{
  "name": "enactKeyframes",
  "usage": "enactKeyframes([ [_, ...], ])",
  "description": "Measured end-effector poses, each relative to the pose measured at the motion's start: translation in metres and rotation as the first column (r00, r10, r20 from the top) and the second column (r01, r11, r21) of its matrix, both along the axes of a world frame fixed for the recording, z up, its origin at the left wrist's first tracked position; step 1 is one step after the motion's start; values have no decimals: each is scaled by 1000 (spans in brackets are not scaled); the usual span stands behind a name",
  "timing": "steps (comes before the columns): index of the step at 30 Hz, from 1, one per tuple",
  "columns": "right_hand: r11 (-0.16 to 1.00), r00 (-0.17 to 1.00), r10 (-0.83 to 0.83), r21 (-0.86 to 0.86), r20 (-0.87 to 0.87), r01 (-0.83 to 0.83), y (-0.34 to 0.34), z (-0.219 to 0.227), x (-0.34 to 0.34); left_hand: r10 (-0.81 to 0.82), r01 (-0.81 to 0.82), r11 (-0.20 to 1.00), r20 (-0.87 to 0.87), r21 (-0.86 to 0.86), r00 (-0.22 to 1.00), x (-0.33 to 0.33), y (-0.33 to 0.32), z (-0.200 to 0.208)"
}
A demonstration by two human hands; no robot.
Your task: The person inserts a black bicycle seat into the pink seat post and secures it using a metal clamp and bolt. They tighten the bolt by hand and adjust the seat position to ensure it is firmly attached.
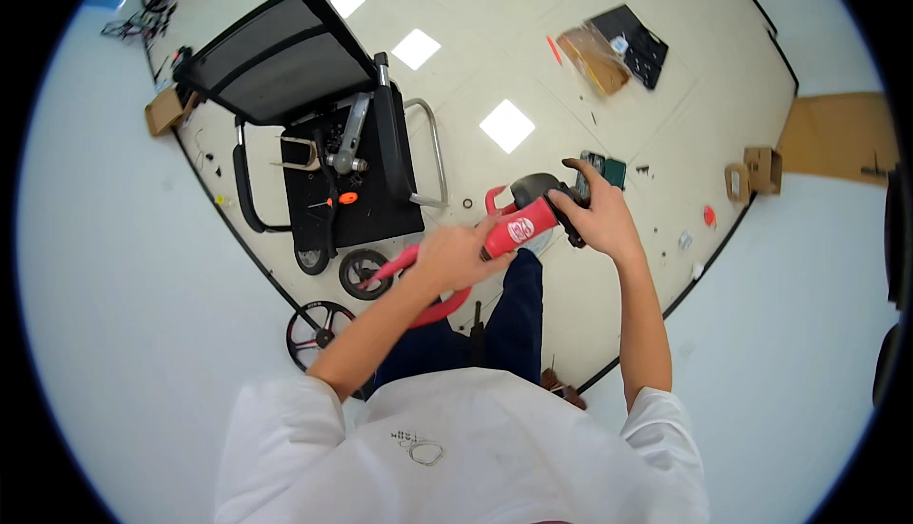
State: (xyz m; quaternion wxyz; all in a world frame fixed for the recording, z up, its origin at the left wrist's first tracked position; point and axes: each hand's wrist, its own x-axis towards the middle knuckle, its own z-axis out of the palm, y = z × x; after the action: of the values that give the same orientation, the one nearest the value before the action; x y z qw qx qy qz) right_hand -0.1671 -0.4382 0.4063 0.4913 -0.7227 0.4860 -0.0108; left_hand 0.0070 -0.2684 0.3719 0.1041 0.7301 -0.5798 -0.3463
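Note:
A red bike frame (518,229) with thick curved tubes lies across in front of my body, above my legs. My left hand (458,260) is closed around its red tubing, slightly blurred. At the right end of the thick red tube sits a black fitting (568,218). My right hand (606,222) holds this fitting, thumb on top and index finger stretched out beyond it. A rounded black part (534,188) shows just behind the tube. My right hand's lower fingers are partly hidden.
A black mesh chair (285,58) stands ahead left, with metal parts and an orange-handled screwdriver (344,199) on its seat. A spoked wheel (306,341) leans near my left leg. A green case (609,170), a black tool case (630,41) and cardboard boxes (764,170) lie right.

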Motion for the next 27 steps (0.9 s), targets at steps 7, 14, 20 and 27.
enactKeyframes([
  [7,803,944,-317,555,88,218,80,-13,5,3,-3,1000,-96,-2,995,2,79,-92],
  [14,958,951,-239,209,195,198,147,-126,-12,34,-2,993,-263,121,964,15,121,-142],
  [20,972,923,-235,72,304,223,174,-225,1,42,-16,986,-151,168,988,-7,148,-226],
  [27,950,903,-222,292,368,115,173,-358,-31,14,15,981,-144,194,989,-13,167,-316],
])
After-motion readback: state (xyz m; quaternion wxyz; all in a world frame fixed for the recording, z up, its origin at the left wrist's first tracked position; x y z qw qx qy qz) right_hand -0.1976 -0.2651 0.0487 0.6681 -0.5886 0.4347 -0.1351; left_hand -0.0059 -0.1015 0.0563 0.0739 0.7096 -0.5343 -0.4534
